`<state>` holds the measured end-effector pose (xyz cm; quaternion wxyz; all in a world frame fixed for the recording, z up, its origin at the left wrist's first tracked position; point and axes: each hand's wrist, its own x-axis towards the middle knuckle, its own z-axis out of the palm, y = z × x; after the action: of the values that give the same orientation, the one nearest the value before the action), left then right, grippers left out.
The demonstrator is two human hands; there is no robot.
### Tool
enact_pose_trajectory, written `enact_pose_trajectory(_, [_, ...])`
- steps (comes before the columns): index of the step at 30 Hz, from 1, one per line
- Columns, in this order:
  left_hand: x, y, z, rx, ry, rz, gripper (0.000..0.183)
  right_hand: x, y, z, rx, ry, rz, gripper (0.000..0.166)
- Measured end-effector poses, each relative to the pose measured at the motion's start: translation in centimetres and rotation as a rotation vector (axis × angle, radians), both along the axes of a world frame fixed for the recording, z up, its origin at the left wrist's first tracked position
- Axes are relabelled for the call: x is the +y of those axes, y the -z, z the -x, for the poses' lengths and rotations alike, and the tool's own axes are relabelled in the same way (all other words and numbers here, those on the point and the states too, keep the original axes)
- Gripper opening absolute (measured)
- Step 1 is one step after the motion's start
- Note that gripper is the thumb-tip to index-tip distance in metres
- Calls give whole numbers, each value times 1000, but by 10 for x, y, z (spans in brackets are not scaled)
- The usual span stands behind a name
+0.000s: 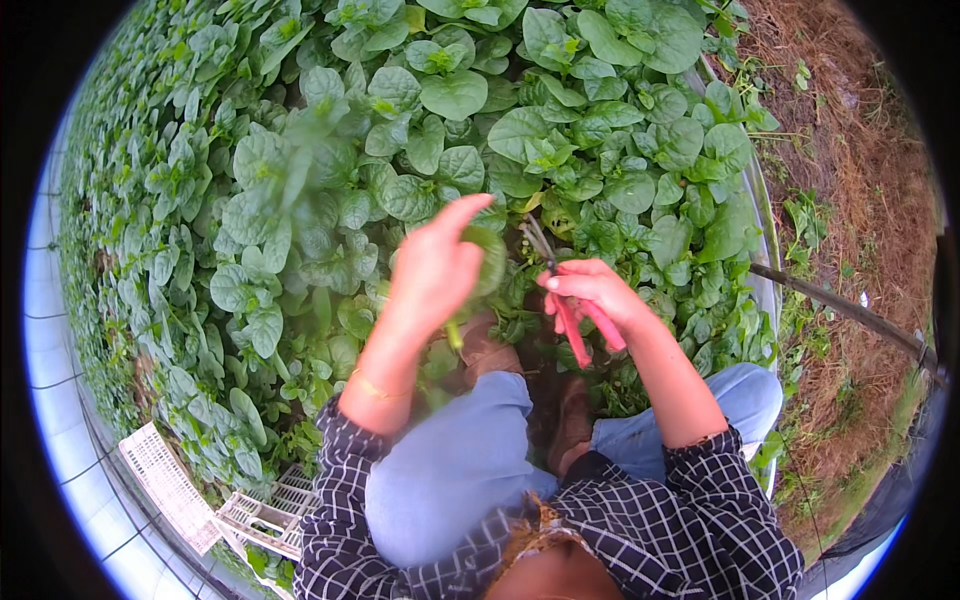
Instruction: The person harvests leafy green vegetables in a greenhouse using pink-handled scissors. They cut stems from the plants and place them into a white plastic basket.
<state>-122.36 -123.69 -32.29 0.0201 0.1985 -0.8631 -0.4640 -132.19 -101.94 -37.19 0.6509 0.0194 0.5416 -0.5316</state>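
My left hand (439, 266) is blurred by motion over the leafy plants, its index finger pointing up and right. A cut green stem (455, 335) sticks out below the palm, and a broad leaf (491, 259) shows beside the fingers. My right hand (589, 296) grips snips with red handles (574, 330). Their narrow metal blades (537, 241) point up and left into the foliage, slightly parted. Around both hands spreads a dense bed of broad-leaved greens (454, 94), which look like Malabar spinach. A yellowing leaf (532, 202) lies just beyond the blade tips.
White plastic crates (169, 487) stand at the lower left, one with some greens inside. My brown shoes (487, 345) are among the plants. Along the right, a pale bed edging (765, 202) meets a thin pole (847, 304) and ground with dry straw (885, 247).
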Motion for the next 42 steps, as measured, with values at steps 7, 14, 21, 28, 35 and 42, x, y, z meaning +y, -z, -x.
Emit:
enact_pose_trajectory(7, [-6,91,16,-270,41,570,44,-36,37,13,101,104,-71,32])
enact_pose_trajectory(14, [-5,84,23,-310,21,405,41,-24,31,7,10,76,-63,39])
enact_pose_trajectory(21, [-8,94,24,-146,-133,242,25,-47,42,6,-46,168,-49,37])
enact_pose_trajectory(28, [-37,70,0,-55,-313,-779,26,-12,20,15,24,193,-1,34])
enact_pose_trajectory(35, [5,78,-11,-299,-13,146,52,-21,28,1,5,-144,-96,30])
enact_pose_trajectory(42, [5,106,-11,-394,-44,353,40,-40,46,0,65,-207,-108,31])
